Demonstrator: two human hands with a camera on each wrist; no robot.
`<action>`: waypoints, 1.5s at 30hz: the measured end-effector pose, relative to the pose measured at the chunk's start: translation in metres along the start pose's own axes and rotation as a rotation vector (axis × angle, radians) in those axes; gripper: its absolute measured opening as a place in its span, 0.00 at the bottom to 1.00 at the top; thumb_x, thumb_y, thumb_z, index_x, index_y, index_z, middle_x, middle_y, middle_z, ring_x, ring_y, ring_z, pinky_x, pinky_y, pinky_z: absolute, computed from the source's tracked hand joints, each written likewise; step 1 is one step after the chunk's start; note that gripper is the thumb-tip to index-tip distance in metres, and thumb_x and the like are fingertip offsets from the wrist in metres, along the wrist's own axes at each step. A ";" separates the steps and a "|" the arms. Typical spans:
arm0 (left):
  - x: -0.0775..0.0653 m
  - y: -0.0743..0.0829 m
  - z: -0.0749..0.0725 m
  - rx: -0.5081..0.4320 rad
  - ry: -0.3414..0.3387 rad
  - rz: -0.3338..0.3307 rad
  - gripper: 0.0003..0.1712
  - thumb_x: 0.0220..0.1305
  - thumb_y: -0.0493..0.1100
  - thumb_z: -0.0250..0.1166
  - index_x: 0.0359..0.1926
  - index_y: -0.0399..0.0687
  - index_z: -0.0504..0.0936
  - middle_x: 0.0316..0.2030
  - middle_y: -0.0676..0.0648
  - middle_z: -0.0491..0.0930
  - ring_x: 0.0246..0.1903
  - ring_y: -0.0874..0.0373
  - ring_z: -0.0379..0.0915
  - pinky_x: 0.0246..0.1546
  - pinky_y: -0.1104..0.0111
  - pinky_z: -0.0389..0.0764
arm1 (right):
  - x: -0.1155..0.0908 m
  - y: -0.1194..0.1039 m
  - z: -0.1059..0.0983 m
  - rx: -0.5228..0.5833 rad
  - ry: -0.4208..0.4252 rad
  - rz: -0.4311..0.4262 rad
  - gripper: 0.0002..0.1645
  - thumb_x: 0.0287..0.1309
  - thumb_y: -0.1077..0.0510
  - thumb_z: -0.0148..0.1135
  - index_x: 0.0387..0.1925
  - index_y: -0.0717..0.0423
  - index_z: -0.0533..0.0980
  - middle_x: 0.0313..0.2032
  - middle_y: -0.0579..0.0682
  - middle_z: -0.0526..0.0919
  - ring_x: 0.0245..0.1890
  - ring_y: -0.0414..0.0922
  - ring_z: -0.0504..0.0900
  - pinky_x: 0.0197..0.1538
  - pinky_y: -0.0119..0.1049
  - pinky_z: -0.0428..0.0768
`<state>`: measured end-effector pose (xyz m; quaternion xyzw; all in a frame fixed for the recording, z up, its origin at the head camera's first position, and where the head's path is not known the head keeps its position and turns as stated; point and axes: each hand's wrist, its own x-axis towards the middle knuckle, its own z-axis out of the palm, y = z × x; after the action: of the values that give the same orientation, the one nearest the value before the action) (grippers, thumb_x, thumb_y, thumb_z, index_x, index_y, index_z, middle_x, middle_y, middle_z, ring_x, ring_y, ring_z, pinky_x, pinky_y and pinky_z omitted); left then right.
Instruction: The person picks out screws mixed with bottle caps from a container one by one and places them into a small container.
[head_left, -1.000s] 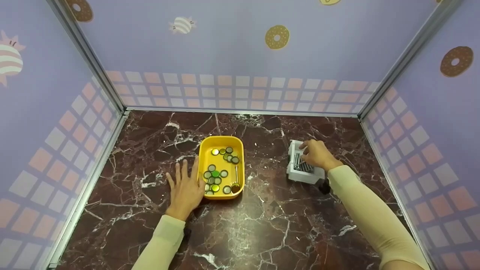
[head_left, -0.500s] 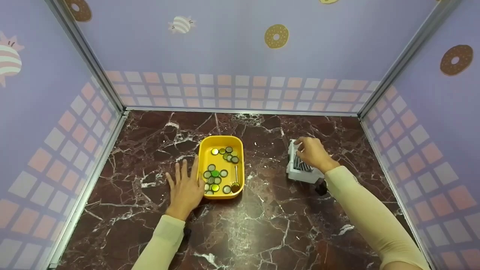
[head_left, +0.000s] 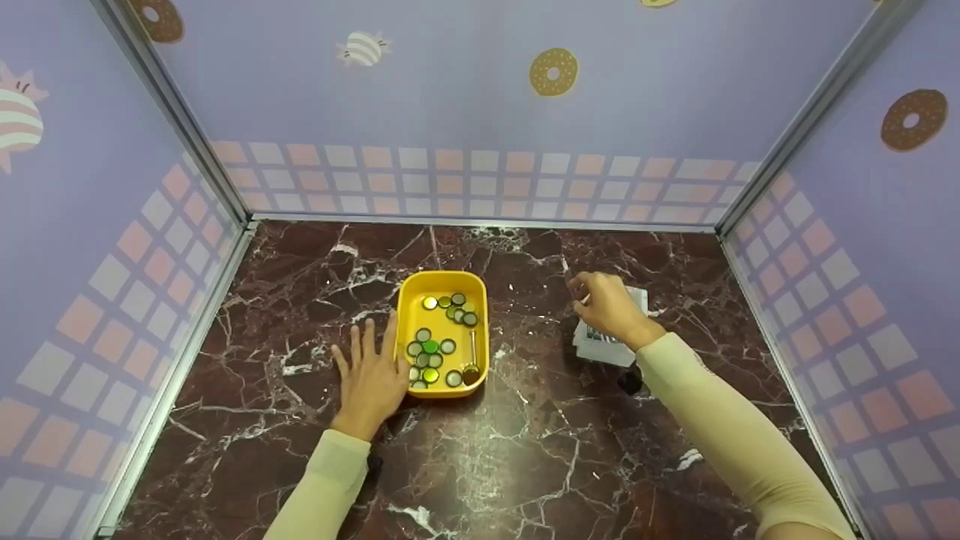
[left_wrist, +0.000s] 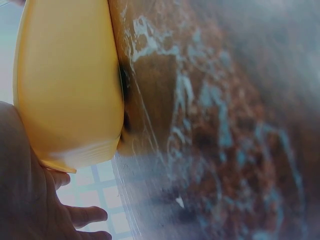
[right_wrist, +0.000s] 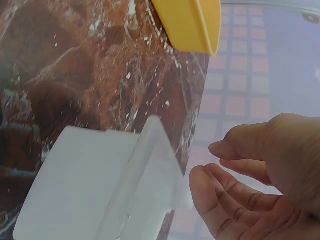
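Observation:
In the head view a yellow tray [head_left: 406, 300] holds several round metal caps [head_left: 448, 346] and one long screw [head_left: 473, 349]. My left hand [head_left: 371, 382] lies against its left side with fingers spread, and the left wrist view shows the palm by the tray's outer wall [left_wrist: 70, 85]. My right hand [head_left: 611, 307] hovers over the left side of a white box [head_left: 604, 351], partly hiding the metal screws inside. In the right wrist view the fingers are loosely bent, a gap shows between thumb and fingertips, and nothing is seen in them.
Both containers stand on a dark red marbled tabletop [head_left: 517, 450]. Patterned walls [head_left: 480, 97] enclose it at the back and on both sides. A stretch of tabletop separates the yellow tray from the white box.
My right hand has risen out of the white box and moved left, past its left edge. My left hand and the yellow tray have stayed in place.

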<state>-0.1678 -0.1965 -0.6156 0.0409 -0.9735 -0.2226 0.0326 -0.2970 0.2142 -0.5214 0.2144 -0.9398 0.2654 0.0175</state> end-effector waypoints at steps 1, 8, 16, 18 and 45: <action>0.000 0.000 0.000 -0.002 0.000 0.000 0.46 0.89 0.52 0.53 0.98 0.61 0.47 0.94 0.30 0.49 0.95 0.24 0.38 0.90 0.19 0.33 | 0.000 -0.002 0.000 0.010 -0.007 0.001 0.20 0.69 0.71 0.70 0.61 0.71 0.87 0.47 0.69 0.96 0.45 0.65 0.97 0.51 0.60 0.96; 0.000 -0.001 0.000 -0.008 0.004 0.003 0.45 0.89 0.51 0.52 0.98 0.60 0.48 0.94 0.30 0.50 0.95 0.24 0.38 0.89 0.18 0.34 | 0.001 -0.018 0.006 0.039 -0.035 -0.010 0.20 0.71 0.69 0.70 0.61 0.70 0.88 0.45 0.66 0.96 0.44 0.60 0.96 0.50 0.57 0.96; -0.001 -0.001 0.000 -0.013 0.005 0.006 0.46 0.88 0.50 0.52 0.98 0.60 0.48 0.94 0.29 0.50 0.95 0.24 0.38 0.89 0.18 0.34 | 0.002 -0.036 0.015 0.044 -0.047 -0.066 0.18 0.70 0.69 0.71 0.59 0.69 0.88 0.47 0.65 0.94 0.43 0.59 0.94 0.51 0.55 0.95; -0.001 0.000 0.000 -0.013 0.003 0.005 0.46 0.88 0.50 0.52 0.98 0.60 0.48 0.94 0.29 0.50 0.95 0.24 0.38 0.89 0.18 0.34 | 0.002 -0.040 0.018 0.040 -0.057 -0.078 0.19 0.71 0.69 0.71 0.60 0.70 0.88 0.48 0.65 0.93 0.43 0.58 0.93 0.50 0.54 0.95; -0.002 0.000 -0.001 -0.018 0.015 0.005 0.47 0.86 0.49 0.52 0.98 0.59 0.49 0.94 0.29 0.51 0.94 0.24 0.40 0.89 0.18 0.34 | 0.007 -0.090 0.056 -0.045 -0.108 -0.209 0.20 0.70 0.65 0.75 0.61 0.62 0.90 0.52 0.60 0.92 0.49 0.54 0.94 0.55 0.47 0.97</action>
<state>-0.1661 -0.1964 -0.6149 0.0396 -0.9713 -0.2310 0.0411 -0.2620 0.1141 -0.5247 0.3248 -0.9177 0.2289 -0.0007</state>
